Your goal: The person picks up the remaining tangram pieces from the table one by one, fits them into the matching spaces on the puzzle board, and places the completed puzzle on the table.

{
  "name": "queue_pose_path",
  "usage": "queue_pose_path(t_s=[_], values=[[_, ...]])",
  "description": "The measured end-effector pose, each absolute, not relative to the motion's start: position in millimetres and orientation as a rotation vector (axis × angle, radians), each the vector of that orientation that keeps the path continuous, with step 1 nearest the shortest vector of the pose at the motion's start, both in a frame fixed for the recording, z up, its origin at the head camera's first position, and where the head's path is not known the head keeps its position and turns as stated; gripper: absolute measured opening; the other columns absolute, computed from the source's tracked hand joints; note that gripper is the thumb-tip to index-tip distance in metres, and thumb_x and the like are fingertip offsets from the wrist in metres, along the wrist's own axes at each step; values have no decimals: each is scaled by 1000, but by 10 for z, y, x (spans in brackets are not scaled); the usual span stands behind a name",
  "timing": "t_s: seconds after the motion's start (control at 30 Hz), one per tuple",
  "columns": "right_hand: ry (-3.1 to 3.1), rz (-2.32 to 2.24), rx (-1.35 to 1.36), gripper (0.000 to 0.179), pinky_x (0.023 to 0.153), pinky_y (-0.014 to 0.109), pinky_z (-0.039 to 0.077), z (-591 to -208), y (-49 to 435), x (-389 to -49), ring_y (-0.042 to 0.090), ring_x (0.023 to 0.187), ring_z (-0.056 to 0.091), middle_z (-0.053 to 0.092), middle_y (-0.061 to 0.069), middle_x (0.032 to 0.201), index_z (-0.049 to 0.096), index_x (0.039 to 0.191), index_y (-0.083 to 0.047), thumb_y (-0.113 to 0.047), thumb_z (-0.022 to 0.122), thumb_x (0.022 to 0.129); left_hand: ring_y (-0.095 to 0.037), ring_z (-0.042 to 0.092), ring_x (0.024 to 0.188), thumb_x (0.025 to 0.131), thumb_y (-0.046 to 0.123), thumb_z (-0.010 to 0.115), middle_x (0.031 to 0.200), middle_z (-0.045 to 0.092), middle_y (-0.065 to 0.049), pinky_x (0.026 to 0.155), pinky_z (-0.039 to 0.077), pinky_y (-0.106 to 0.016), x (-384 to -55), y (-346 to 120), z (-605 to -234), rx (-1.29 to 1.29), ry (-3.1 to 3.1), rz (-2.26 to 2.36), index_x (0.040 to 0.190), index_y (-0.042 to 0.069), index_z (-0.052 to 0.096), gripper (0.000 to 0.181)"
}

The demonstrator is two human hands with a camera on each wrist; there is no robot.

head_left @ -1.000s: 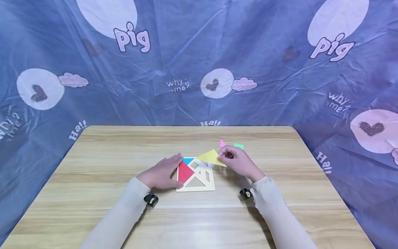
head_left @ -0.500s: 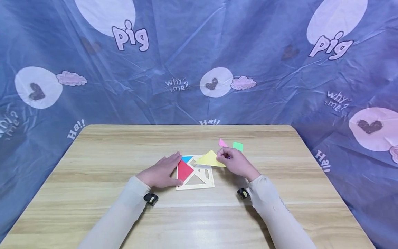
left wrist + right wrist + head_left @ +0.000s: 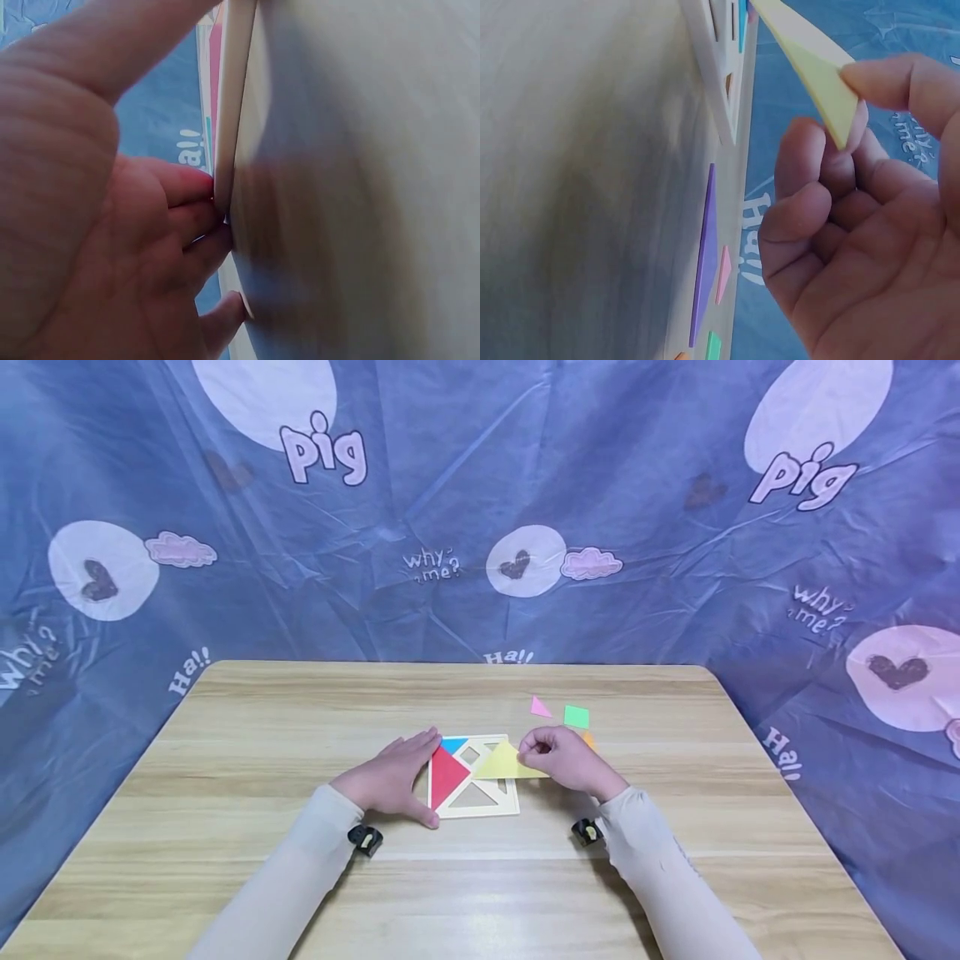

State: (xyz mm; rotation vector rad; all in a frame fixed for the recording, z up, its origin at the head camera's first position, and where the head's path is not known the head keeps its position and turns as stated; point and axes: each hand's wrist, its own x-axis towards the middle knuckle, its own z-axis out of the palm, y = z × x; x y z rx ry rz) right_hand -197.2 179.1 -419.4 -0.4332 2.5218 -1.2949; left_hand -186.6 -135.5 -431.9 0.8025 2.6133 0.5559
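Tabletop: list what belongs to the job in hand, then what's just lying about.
Job: yellow triangle, in the right grip; white frame, touched by the left grip; red triangle and blue piece, in the frame.
Lying about, likely same set: pink triangle, green piece, orange piece, purple piece.

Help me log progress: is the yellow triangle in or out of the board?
Out: the right hand pinches the triangle above the board.
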Motion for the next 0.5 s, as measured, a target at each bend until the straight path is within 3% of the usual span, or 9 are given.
queue_pose_path(t_s=[0.2, 0.33, 0.5], values=[[2445, -1315, -503, 6, 69, 27, 46, -4210, 1812, -1968, 17, 77, 54, 65, -3, 81, 75, 92, -9, -12, 71, 94, -30, 15, 159, 70, 58, 91, 171, 19, -16, 129, 15, -48, -1868, -1328, -4339, 799, 2648, 556, 163, -2, 22, 130], [2413, -1311, -557, 7, 64, 25, 40, -4229, 1795, -1951, 16, 76, 48, 59, -4, 75, 76, 91, -8, -11, 71, 95, -36, 20, 157, 66, 59, 93, 168, 25, -18, 126, 25, -50, -1847, -1314, -4350, 767, 2703, 561, 162, -1, 27, 131], [2515, -1194, -611, 10, 67, 26, 42, -4254, 1752, -1914, 14, 75, 49, 59, -5, 71, 76, 84, -11, -11, 72, 94, -38, 32, 150, 63, 60, 94, 160, 37, -19, 121, 34, -51, -1816, -1278, -4355, 773, 2767, 548, 160, -3, 32, 131]])
